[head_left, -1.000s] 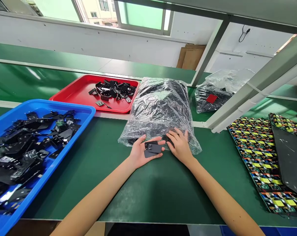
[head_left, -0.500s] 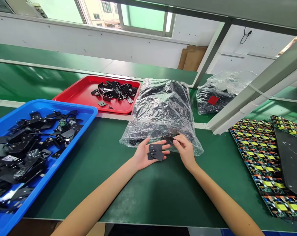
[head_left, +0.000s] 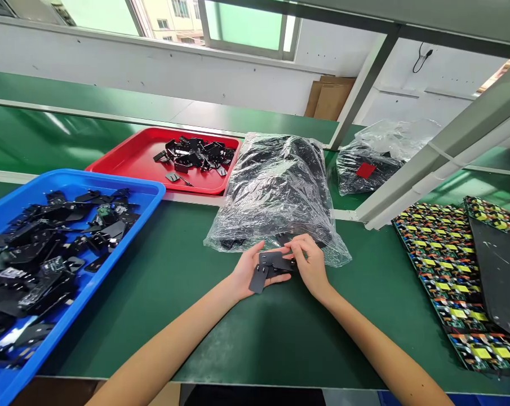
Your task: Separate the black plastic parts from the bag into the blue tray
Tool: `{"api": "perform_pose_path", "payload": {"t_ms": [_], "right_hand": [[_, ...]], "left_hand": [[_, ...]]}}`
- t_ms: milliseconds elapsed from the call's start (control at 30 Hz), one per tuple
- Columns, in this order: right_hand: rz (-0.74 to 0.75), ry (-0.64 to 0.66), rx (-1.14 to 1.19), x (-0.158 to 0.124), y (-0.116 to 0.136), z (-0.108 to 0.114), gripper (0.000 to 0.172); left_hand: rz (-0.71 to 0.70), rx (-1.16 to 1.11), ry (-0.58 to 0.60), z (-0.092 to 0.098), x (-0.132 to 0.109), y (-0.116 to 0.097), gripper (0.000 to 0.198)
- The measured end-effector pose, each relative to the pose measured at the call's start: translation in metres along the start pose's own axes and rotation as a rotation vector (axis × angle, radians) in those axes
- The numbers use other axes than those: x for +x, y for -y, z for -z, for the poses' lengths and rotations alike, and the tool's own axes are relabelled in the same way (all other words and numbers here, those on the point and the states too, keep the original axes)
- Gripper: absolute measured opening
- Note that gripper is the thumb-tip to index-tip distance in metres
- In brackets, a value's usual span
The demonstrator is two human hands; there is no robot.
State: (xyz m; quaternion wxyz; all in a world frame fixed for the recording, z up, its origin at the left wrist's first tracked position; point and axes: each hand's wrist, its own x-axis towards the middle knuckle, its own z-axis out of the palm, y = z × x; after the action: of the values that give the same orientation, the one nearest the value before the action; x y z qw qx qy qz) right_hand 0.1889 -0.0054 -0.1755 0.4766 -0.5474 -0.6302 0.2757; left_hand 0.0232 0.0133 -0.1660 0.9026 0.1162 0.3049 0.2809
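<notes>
My left hand (head_left: 248, 270) lies palm up on the green bench (head_left: 238, 332), holding a small stack of flat black plastic pieces (head_left: 265, 269). My right hand (head_left: 309, 262) pinches the right end of the top piece, fingers curled over it. Both hands meet just in front of a large clear plastic bag (head_left: 275, 189) stuffed with black parts, whose near edge they touch.
A blue tray (head_left: 147, 197) of black parts sits at the left, a red tray (head_left: 128, 160) with more behind it. A second bag (head_left: 377, 155) lies at the back right. Circuit boards (head_left: 444, 259) fill the right side, beside a slanted metal frame post (head_left: 436, 152).
My right hand left the bag's edge and came onto the pieces in my left hand, bringing another black piece. The stack now fans out, one piece hanging down at the left.
</notes>
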Motion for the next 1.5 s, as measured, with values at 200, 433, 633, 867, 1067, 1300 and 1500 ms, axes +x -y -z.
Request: {"api": "perform_pose_path", "payload": {"t_ms": [200,433,633,867,1067,1300,1500], "right_hand": [[0.345,0.143,-0.141,0.003,-0.008,0.008,0.023],[0.466,0.110,-0.298,0.000,-0.021,-0.001,0.024],[0.422,0.050,-0.250,-0.001,-0.023,-0.007,0.020],[0.403,-0.005,-0.299,-0.001,-0.024,-0.007,0.027],[0.407,0.000,-0.310,0.000,-0.022,-0.007,0.032],[0.382,-0.003,-0.300,0.000,-0.024,-0.008,0.027],[0.416,0.043,-0.322,0.002,-0.025,-0.008,0.033]], "left_hand": [[-0.132,-0.051,-0.046,0.003,-0.001,-0.004,0.049],[-0.165,-0.083,-0.053,0.008,0.000,-0.005,0.054],[-0.160,-0.098,0.008,0.007,0.000,-0.005,0.058],[-0.130,-0.111,0.084,0.010,0.003,-0.004,0.059],[-0.170,-0.092,0.057,0.011,0.003,-0.007,0.060],[-0.165,-0.064,0.065,0.010,0.002,-0.008,0.060],[-0.160,-0.091,0.059,0.011,0.004,-0.007,0.060]]}}
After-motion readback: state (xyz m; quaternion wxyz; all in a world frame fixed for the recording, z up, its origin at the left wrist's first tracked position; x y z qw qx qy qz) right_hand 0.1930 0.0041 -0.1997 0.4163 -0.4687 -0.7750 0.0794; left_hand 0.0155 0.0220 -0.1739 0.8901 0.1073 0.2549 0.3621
